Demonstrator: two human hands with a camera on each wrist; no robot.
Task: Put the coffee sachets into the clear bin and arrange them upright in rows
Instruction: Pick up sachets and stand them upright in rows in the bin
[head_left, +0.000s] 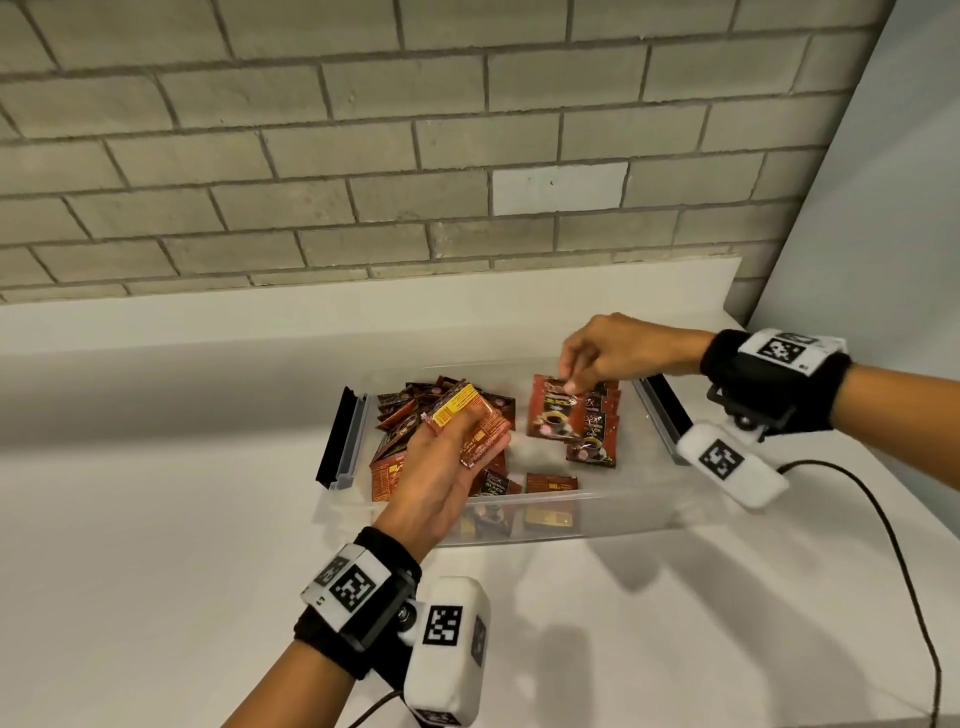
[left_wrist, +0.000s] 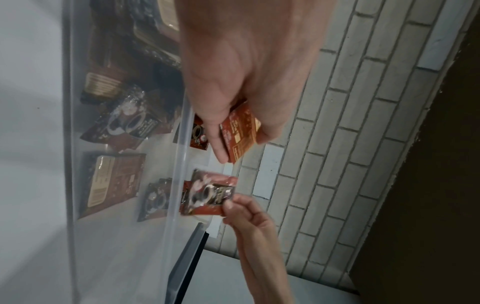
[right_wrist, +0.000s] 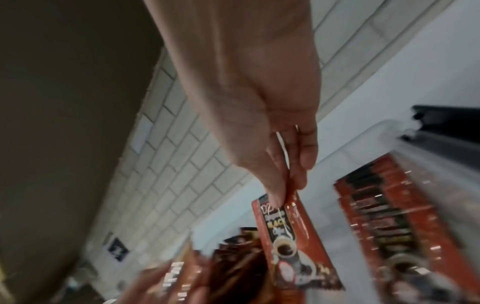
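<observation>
1. The right hand (head_left: 618, 348) pinches one coffee sachet (head_left: 553, 410) by its top edge, front face toward the near side, hanging over the right part of the clear bin (head_left: 597, 506) on the white table (head_left: 156, 597). Lower it straight down just in front of the leaning row of sachets (head_left: 602, 421) behind it.
2. Keep the pinch at the top edge until the bottom edge meets the bin floor; letting go too high would probably let the sachet tip flat.
3. Press it back against the row so the printed faces line up; the row looks to be leaning, so nudging it toward the far wall should steady it.
4. The left hand (head_left: 441, 467) has its grip closed round a small stack of sachets (head_left: 467, 421), held above the loose pile (head_left: 410, 415) on the left of the bin. Hold that stack still and within the right hand's reach.
5. A few loose sachets (head_left: 550, 482) lie flat by the near wall; stand those up later.
</observation>
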